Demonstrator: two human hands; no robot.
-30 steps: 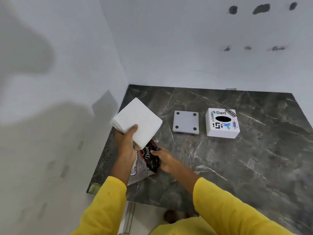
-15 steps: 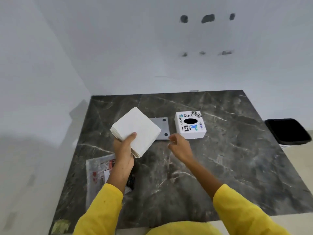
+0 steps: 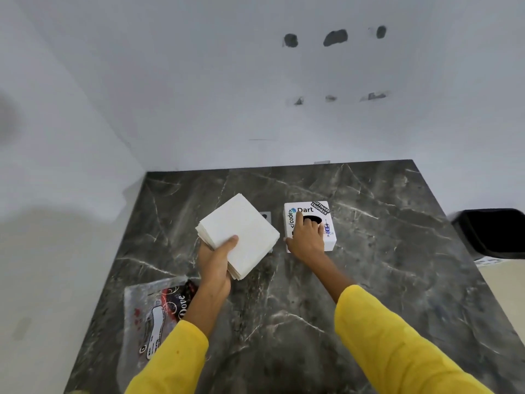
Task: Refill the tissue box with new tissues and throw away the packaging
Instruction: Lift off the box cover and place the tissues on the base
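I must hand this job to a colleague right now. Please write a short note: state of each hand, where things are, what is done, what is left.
Left hand: holds the tissue stack above the table.
Right hand: rests on the tissue box, fingers at its opening.
Empty wrapper: lies flat at the table's near-left.
Bin: right of the table.
Done: tissues unwrapped.
Left: load tissues into the box, bin the wrapper.

Tissues, box and wrapper on the dark marble counter (image 3: 369,280)

A thick square stack of white tissues (image 3: 241,234) is held tilted above the counter, thumb on top. Just to its right stands the white tissue box (image 3: 329,237), upright, printed "Dart" and "Software Engineer", its black oval opening on top partly covered by fingers (image 3: 308,227). The emptied clear wrapper (image 3: 153,317), red and black print, lies flat near the front-left edge.
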